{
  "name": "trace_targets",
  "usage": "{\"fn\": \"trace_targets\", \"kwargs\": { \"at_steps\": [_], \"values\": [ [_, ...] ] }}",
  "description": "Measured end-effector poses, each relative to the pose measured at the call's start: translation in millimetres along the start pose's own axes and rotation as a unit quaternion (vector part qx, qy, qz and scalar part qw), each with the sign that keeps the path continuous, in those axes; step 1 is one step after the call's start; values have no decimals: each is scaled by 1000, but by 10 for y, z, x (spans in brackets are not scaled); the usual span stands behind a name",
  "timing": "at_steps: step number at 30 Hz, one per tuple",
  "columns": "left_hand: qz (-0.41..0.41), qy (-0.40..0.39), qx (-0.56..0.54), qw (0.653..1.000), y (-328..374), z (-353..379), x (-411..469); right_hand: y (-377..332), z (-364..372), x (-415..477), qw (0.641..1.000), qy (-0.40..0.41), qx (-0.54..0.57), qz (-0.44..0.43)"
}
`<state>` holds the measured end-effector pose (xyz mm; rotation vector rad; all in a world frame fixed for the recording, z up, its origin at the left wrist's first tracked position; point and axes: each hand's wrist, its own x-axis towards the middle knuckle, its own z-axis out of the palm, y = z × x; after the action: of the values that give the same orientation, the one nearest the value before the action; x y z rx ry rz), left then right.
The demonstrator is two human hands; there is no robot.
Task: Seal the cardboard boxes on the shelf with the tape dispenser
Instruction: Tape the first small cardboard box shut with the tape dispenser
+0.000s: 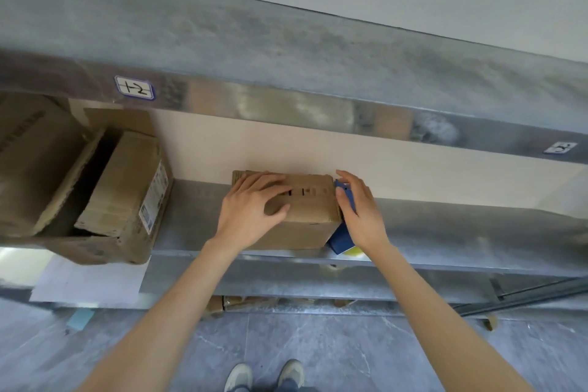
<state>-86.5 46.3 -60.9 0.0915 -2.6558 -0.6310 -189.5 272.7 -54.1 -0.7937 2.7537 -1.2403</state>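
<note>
A small cardboard box point(310, 210) stands on the metal shelf point(445, 232), its top flaps folded down with a seam across the middle. My left hand point(251, 210) lies flat on the left part of the box top, fingers spread. My right hand point(361, 213) grips a blue tape dispenser point(342, 240), which is pressed against the right end of the box. A bit of yellow shows under the dispenser's lower end. Much of the dispenser is hidden behind my hand.
A larger open cardboard box point(105, 200) with a smaller labelled box inside sits at the left of the shelf. An upper shelf beam point(286, 105) carries a label reading 1-2. White paper point(89, 280) hangs below the left box. Grey floor tiles lie below.
</note>
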Motion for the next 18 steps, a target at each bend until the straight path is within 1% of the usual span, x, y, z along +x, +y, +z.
{"fn": "trace_targets", "kwargs": {
  "at_steps": [2, 4, 6, 10, 13, 16, 18],
  "values": [
    [0, 5, 0, 1000, 13, -8, 0, 122, -25, -54, 999, 41, -11, 31],
    [-4, 7, 1, 1000, 13, -11, 0, 250, -35, -106, 996, 42, -35, 71],
    [-8, 9, 2, 1000, 5, -6, 4, 351, -9, -170, 993, -1, -54, 101],
    [-10, 11, -2, 1000, 4, 11, 0, 441, 81, -252, 989, -59, -87, 105],
    [-11, 10, -3, 1000, 2, 10, -3, 440, 147, -265, 979, -119, -112, 124],
    [-8, 11, -2, 1000, -8, 15, -2, 446, 182, -289, 971, -128, -156, 129],
    [-6, 11, -2, 1000, -17, 22, -3, 461, 179, -276, 970, -131, -159, 132]
  ]
}}
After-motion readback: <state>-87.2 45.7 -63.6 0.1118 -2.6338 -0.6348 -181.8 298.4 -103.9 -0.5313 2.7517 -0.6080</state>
